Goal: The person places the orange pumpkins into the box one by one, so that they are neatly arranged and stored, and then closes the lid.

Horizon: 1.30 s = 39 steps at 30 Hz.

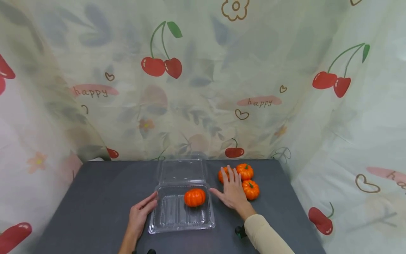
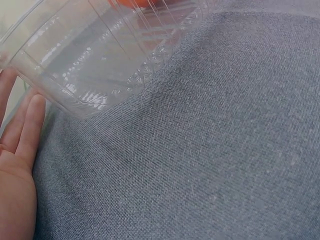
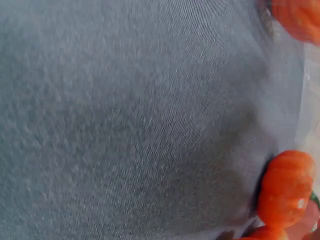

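Observation:
A clear plastic clamshell container lies with its lid folded back, away from me. One small orange pumpkin sits in its base, right of centre. My left hand is at the container's left side, and in the left wrist view its extended fingers rest against the wall. To the right, my right hand reaches with spread fingers over a group of small pumpkins. One pumpkin is partly covered by those fingers; another pumpkin and a nearer pumpkin stand beside the hand.
The dark grey tabletop carries everything. Behind it hangs a pale curtain printed with cherries and hearts, which also runs down both sides. A small black object shows by the right wrist.

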Each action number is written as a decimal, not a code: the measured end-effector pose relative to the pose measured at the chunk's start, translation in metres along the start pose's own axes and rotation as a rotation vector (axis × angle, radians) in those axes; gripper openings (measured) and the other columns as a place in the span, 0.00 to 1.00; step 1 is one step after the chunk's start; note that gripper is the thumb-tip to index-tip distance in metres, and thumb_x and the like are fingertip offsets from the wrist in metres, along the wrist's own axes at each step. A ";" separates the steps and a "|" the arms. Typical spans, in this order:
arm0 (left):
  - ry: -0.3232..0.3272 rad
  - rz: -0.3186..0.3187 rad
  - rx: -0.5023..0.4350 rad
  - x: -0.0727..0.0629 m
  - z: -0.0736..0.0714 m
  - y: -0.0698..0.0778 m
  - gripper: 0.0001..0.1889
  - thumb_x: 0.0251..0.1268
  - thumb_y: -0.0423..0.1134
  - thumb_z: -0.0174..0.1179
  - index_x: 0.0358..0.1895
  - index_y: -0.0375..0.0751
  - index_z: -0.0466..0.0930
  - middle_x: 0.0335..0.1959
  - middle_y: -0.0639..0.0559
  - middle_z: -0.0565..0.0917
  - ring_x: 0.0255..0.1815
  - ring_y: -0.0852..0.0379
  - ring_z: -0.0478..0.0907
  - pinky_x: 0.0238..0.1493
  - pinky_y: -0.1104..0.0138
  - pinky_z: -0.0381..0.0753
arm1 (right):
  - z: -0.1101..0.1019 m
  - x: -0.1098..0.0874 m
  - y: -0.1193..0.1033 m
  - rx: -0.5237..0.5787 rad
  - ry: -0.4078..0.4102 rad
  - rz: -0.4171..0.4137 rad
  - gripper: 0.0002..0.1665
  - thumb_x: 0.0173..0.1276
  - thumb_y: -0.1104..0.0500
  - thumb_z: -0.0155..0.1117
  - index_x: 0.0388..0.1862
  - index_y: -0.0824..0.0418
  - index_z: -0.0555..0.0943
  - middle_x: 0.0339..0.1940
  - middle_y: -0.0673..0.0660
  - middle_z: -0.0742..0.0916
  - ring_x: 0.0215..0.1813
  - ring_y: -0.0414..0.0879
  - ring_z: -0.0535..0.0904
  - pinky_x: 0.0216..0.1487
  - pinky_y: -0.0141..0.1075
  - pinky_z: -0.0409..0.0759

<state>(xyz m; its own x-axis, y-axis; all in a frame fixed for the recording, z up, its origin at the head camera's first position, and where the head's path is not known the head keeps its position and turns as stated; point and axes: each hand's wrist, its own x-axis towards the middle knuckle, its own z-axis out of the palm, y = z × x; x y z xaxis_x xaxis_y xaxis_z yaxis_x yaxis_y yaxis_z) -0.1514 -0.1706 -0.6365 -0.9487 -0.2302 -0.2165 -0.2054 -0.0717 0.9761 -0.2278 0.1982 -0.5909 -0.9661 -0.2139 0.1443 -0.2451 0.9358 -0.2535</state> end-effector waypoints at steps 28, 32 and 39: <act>0.013 0.011 0.022 -0.002 -0.001 -0.001 0.27 0.61 0.43 0.74 0.64 0.41 0.82 0.46 0.77 0.87 0.47 0.78 0.85 0.49 0.79 0.85 | 0.009 0.017 0.013 0.152 0.164 0.034 0.30 0.77 0.65 0.57 0.75 0.67 0.65 0.64 0.69 0.76 0.62 0.65 0.70 0.66 0.56 0.76; 0.014 0.017 0.020 -0.002 -0.001 -0.002 0.27 0.61 0.43 0.74 0.64 0.41 0.82 0.47 0.77 0.87 0.47 0.77 0.85 0.49 0.77 0.86 | 0.009 0.018 0.014 0.156 0.170 0.053 0.30 0.75 0.65 0.60 0.74 0.65 0.68 0.62 0.68 0.77 0.59 0.66 0.71 0.63 0.56 0.76; 0.009 0.022 -0.002 -0.001 0.002 -0.002 0.28 0.61 0.42 0.73 0.64 0.39 0.81 0.47 0.76 0.87 0.47 0.76 0.85 0.49 0.76 0.86 | 0.006 0.021 0.019 0.234 0.172 0.100 0.34 0.73 0.61 0.66 0.74 0.65 0.68 0.62 0.70 0.76 0.61 0.66 0.69 0.64 0.56 0.74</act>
<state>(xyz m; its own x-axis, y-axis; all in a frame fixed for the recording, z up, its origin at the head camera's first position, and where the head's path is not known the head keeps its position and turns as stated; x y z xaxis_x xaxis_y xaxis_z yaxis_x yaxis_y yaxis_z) -0.1503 -0.1686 -0.6384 -0.9508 -0.2406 -0.1954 -0.1842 -0.0684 0.9805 -0.2531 0.2097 -0.5980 -0.9634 -0.0542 0.2626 -0.1804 0.8555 -0.4853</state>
